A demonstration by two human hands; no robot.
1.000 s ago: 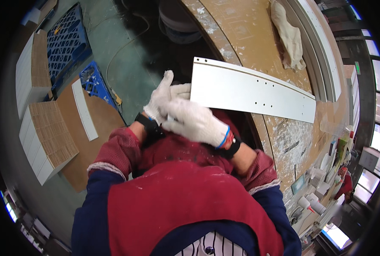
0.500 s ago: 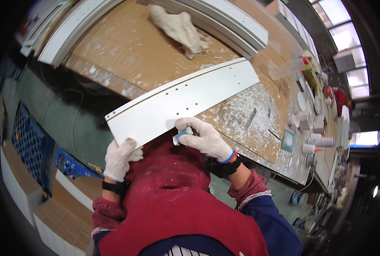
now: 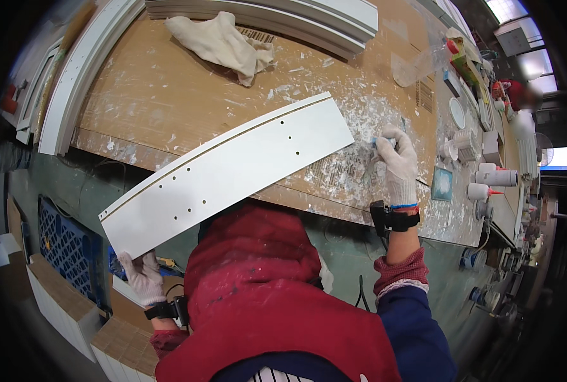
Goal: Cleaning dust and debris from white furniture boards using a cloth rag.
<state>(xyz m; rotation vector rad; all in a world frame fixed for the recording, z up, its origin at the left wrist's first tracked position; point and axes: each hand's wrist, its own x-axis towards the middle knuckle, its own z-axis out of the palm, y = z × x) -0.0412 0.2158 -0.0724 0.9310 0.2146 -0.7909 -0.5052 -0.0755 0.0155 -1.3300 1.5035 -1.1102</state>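
Note:
A long white curved panel (image 3: 232,169) with several small holes lies slantwise over the front edge of the paint-spattered workbench (image 3: 162,102). My left hand (image 3: 142,275), in a white glove, grips the panel's lower left end, which hangs off the bench. My right hand (image 3: 395,162), gloved too, reaches out over the bench to the right of the panel's far end and pinches a small light-blue object (image 3: 378,141) between its fingers.
A crumpled cloth (image 3: 223,41) lies at the back of the bench beside stacked white curved mouldings (image 3: 283,16). Tubes, cups and small containers (image 3: 481,172) crowd the right side. A blue crate (image 3: 67,248) and stacked boards (image 3: 54,305) sit on the floor at left.
My right hand has left the panel's near edge and moved right over the bench with the blue object. The left hand has slid down to the panel's lower left end.

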